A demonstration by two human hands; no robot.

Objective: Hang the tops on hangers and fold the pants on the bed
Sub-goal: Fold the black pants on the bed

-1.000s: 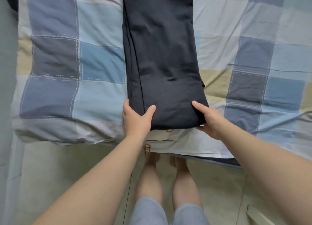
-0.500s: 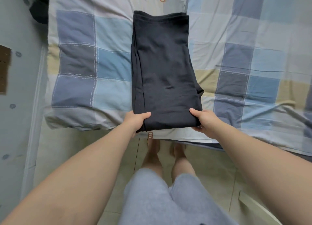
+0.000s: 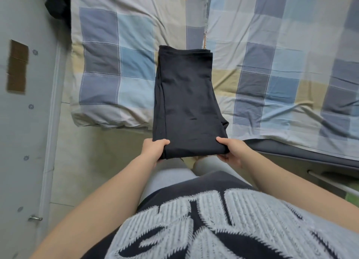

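The black pants [image 3: 186, 95], folded into a long narrow strip, lie lengthwise on the bed [image 3: 272, 74]. Their far end rests flat on the checked cover, and their near end projects past the bed's near edge.

The left hand [image 3: 155, 150] pinches the near-left corner with the thumb on top and the fingers beneath. The right hand [image 3: 230, 152] pinches the near-right corner the same way.

The step in hand appears to be the crosswise fold. To do it well:

1. Hold both corners level so the near edge stays straight.
2. Carry that edge over to the far edge.
3. Align the corners before letting go.
4. Press the crease flat.

An uneven lift is likely to skew the stacked layers along the left side.
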